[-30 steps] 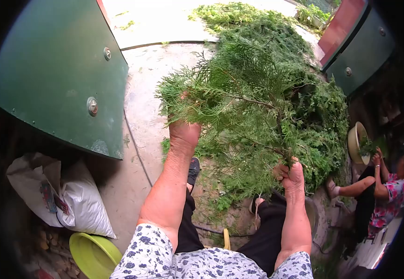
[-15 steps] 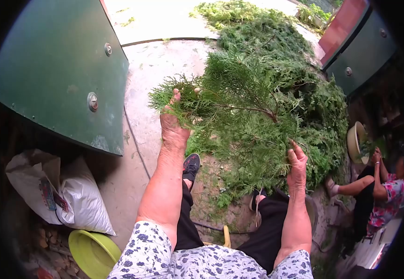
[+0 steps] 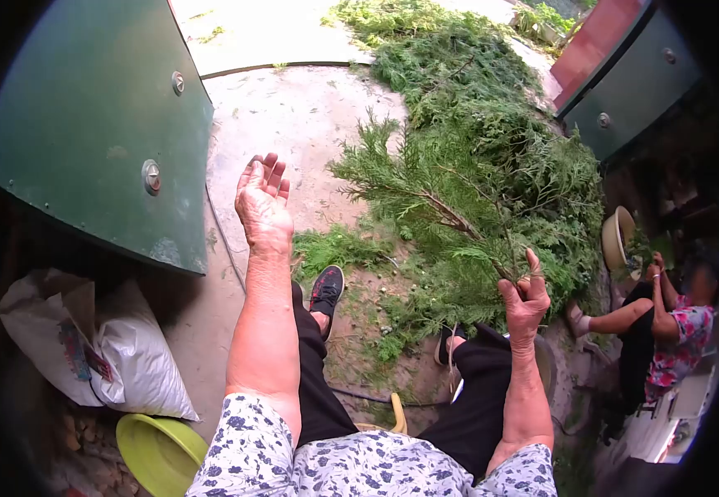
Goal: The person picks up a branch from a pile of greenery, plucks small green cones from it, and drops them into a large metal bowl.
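My right hand (image 3: 526, 300) pinches the lower stem of a leafy evergreen branch (image 3: 452, 217). Its woody stem slants up and to the left, with feathery green sprays around it. To the left, my left hand (image 3: 264, 205) is raised palm up over the pale floor. Its fingers are apart and slightly curled, with nothing seen in them. A large pile of cut evergreen branches (image 3: 479, 79) lies behind and to the right of the held one, partly hidden by it. A smaller heap of green sprigs (image 3: 334, 246) lies on the floor between my hands.
Green metal doors (image 3: 94, 141) stand at the left. Below are a white sack (image 3: 140, 360) and a yellow-green basin (image 3: 156, 451). At the right, another person (image 3: 682, 348) sits handling greenery beside a cream basin (image 3: 618, 240). A dark hose (image 3: 227, 236) runs along the floor.
My left hand has let go of the branch's leafy end and moved left, opening. The branch has swung lower and now hangs from my right hand alone. The view has shifted slightly.
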`<state>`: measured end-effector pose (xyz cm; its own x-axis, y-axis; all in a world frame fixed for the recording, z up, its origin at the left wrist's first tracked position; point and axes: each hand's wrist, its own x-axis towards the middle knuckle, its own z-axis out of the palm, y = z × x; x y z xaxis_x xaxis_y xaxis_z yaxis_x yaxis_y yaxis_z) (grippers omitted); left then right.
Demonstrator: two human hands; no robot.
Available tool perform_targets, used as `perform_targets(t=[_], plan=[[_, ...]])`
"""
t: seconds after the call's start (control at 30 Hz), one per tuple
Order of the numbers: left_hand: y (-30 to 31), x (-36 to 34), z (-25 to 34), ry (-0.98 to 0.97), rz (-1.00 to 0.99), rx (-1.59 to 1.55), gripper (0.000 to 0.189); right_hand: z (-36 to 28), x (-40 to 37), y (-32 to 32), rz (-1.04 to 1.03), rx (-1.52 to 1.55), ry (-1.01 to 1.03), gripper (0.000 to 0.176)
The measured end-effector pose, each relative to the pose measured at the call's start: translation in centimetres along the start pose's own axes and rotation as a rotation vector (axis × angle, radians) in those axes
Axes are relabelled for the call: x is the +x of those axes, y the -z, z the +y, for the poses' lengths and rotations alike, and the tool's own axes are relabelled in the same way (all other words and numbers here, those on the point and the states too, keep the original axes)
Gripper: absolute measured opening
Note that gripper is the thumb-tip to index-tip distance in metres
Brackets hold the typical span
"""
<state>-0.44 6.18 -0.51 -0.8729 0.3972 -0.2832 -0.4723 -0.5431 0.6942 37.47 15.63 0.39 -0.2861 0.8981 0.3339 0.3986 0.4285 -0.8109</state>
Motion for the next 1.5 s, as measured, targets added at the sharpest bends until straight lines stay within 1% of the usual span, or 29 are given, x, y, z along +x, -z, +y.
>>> perform_targets(t=[0.03, 0.1, 0.17, 0.2, 0.27, 0.33, 0.37, 0.43, 0.47, 0.5, 0.53, 0.57, 0.6, 0.63, 0.67, 0.7, 0.73, 0.77, 0.8, 0.83, 0.9, 0.97, 1.03, 1.1, 1.2, 1.23, 1.3, 1.43, 1.5], plan=[[0.2, 0.0, 0.1, 0.011, -0.017, -0.009, 0.026, -0.6, -0.2, 0.0, 0.0, -0.019, -0.073, 0.047], [0.3, -0.1, 0.1, 0.01, -0.015, -0.017, 0.024, -0.3, -0.3, 0.2, -0.023, 0.037, -0.067, 0.049], [0.5, -0.2, 0.2, 0.049, -0.021, -0.044, 0.021, -1.2, -0.5, 0.8, -0.278, -0.141, 0.113, 0.045], [0.4, -0.6, 0.2, 0.042, -0.035, -0.059, 0.019, -2.3, -0.8, 0.9, -0.418, -0.145, -0.042, 0.039], [0.5, -0.7, 0.1, 0.077, -0.052, -0.042, 0.019, -4.3, -1.6, 0.8, -0.674, -0.244, 0.061, 0.028], [0.4, -0.8, 0.1, 0.127, -0.059, -0.024, 0.019, -4.7, -2.6, 0.8, -0.968, -0.441, -0.038, 0.028], [0.4, -1.0, 0.1, 0.133, -0.06, -0.024, 0.018, -4.4, -3.0, 0.6, -1.081, -0.523, -0.009, 0.03], [0.3, -1.3, 0.0, 0.143, -0.069, -0.028, 0.017, -1.8, -3.6, -0.5, -1.364, -0.543, -0.109, 0.032], [0.3, -1.5, -0.1, 0.166, -0.072, -0.005, 0.017, 0.9, -4.3, -1.5, -1.491, -0.543, -0.295, 0.033], [0.3, -1.4, 0.0, 0.183, -0.073, 0.015, 0.017, 0.9, -3.9, -2.9, -1.614, -0.541, -0.479, 0.035], [0.4, -1.3, -0.1, 0.193, -0.077, 0.025, 0.014, 0.9, -3.0, -3.4, -1.535, -0.555, -0.577, 0.037], [0.4, -1.2, 0.0, 0.186, -0.074, 0.023, 0.014, 0.9, -1.2, -4.1, -1.367, -0.568, -0.587, 0.038], [0.4, -1.3, 0.0, 0.193, -0.067, 0.025, 0.016, -1.7, 2.6, -4.6, -1.199, -0.563, -0.659, 0.034], [0.4, -1.3, 0.1, 0.201, -0.063, 0.028, 0.017, -2.9, 7.2, -5.0, -0.95, -0.497, -0.691, 0.022], [0.4, -1.2, 0.0, 0.205, -0.057, 0.028, 0.017, -4.2, 13.0, -4.6, -0.626, -0.267, -0.7, 0.014], [0.5, -1.2, -0.1, 0.207, -0.055, 0.032, 0.017, -6.3, 19.1, -3.1, -0.361, -0.03, -0.587, 0.014], [0.5, -1.1, -0.1, 0.2, -0.051, 0.034, 0.017, -7.7, 23.7, -2.4, -0.089, 0.445, -0.361, 0.021], [0.4, -1.0, -0.2, 0.192, -0.047, 0.033, 0.017, -9.2, 27.7, -1.3, -0.05, 0.446, -0.193, 0.035], [0.2, -0.9, -0.2, 0.189, -0.05, 0.028, 0.017, -12.5, 29.1, -1.5, 0.149, 0.228, -0.204, 0.044], [0.0, -0.7, -0.1, 0.188, -0.06, 0.031, 0.016, -15.3, 28.7, -1.9, 0.202, 0.101, -0.138, 0.047], [0.2, -0.6, -0.3, 0.195, -0.059, 0.036, 0.016, -14.1, 28.6, -3.1, 0.119, 0.187, 0.079, 0.042], [0.1, -0.7, -0.3, 0.175, -0.106, 0.017, 0.017, -12.6, 25.1, -5.3, 0.044, 0.098, 0.145, 0.031], [0.0, -1.2, 0.1, 0.175, -0.104, 0.028, 0.018, -9.2, 21.2, -7.7, -0.042, 0.199, 0.023, 0.02], [0.1, -1.4, 0.2, 0.17, -0.089, 0.026, 0.018, -5.0, 17.1, -9.5, -0.141, 0.286, -0.217, 0.016], [0.1, -1.4, 0.6, 0.176, -0.052, 0.026, 0.017, 2.6, 10.6, -12.2, -0.201, 0.294, -0.457, 0.017], [-0.1, -1.5, 0.8, 0.18, -0.015, 0.031, 0.016, 4.4, 8.2, -13.0, -0.222, 0.394, -0.541, 0.017], [-0.2, -1.5, 0.8, 0.185, -0.022, 0.036, 0.016, 7.1, 4.1, -14.3, -0.313, 0.36, -0.651, 0.019], [-0.3, -1.7, 0.1, 0.165, -0.046, 0.057, 0.016, 8.3, -1.2, -15.9, -0.485, 0.342, -0.754, 0.022], [-0.9, -3.0, -1.0, 0.115, -0.158, 0.247, 0.018, 8.6, -2.4, -16.6, -0.52, 0.33, -0.767, 0.023]])
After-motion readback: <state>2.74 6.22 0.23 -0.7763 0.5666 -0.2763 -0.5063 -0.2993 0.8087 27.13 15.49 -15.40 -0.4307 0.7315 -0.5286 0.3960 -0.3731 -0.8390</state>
